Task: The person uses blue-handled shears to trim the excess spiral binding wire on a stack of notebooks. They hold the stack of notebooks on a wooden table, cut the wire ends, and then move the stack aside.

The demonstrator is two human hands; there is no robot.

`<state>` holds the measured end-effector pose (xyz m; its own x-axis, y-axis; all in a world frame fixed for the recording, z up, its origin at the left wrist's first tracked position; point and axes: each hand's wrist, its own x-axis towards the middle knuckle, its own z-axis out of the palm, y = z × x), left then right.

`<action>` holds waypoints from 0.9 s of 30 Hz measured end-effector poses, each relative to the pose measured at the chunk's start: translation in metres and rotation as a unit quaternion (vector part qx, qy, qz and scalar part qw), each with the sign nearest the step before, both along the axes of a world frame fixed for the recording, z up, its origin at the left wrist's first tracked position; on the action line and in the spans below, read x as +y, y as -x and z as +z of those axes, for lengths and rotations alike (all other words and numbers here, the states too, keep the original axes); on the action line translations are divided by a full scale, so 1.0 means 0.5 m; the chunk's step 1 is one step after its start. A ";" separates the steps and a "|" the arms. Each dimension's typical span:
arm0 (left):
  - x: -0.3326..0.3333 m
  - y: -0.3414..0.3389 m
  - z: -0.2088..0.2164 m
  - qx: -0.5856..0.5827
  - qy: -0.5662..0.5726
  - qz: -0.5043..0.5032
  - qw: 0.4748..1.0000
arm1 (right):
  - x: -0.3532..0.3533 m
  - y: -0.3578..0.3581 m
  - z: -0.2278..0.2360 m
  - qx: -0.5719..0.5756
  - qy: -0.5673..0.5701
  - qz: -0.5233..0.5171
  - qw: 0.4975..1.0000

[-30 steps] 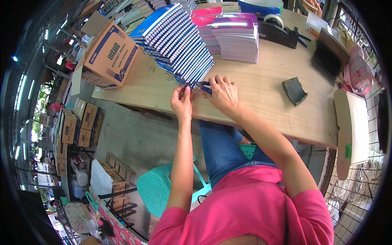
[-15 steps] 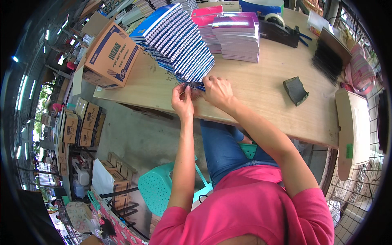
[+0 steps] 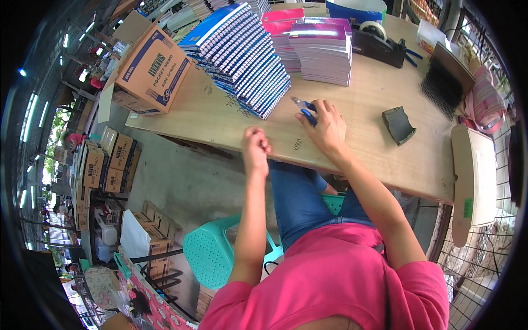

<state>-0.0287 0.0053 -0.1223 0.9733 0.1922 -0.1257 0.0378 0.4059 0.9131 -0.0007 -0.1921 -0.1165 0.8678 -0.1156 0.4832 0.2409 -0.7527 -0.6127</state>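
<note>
A tall, leaning stack of blue spiral-bound notebooks [image 3: 247, 66] stands near the table's front edge. Loose spiral wire ends [image 3: 237, 104] stick out at its lower left side. My right hand [image 3: 330, 129] is closed round small cutting pliers [image 3: 309, 112] with blue handles, their jaws pointing toward the stack but apart from it. My left hand [image 3: 256, 149] hovers just off the front edge, fingers curled in; whatever they may hold is hidden. Between my hands a short piece of wire coil [image 3: 297, 144] lies on the table.
Pink and purple notebook stacks [image 3: 322, 52] stand behind, beside a tape dispenser [image 3: 377, 47]. Another blue-handled tool [image 3: 412, 55] lies there. To the right are a dark block [image 3: 399, 125] and black wire coils [image 3: 441, 88]. An open carton [image 3: 151, 71] is at left.
Both hands have drawn away from the notebook stack, the right one moving right with the pliers, the left one back toward me. The short wire coil now shows on the table.
</note>
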 end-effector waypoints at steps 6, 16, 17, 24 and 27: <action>-0.155 0.035 0.005 -0.227 -0.700 -0.074 0.673 | -0.033 0.012 0.024 0.040 -0.092 -0.011 0.995; 0.036 -0.028 -0.012 -0.060 -0.326 0.151 0.931 | 0.032 -0.001 0.034 0.040 0.119 0.093 0.988; 0.047 -0.036 -0.007 -0.072 -0.388 0.177 0.902 | 0.050 -0.006 0.037 0.032 0.122 0.088 0.988; 0.049 -0.072 0.034 -0.157 -0.534 0.140 0.819 | 0.107 -0.029 0.048 0.068 0.112 0.110 0.985; 0.041 -0.075 0.035 -0.159 -0.531 0.147 0.819 | 0.112 -0.032 0.050 0.077 0.119 0.116 0.983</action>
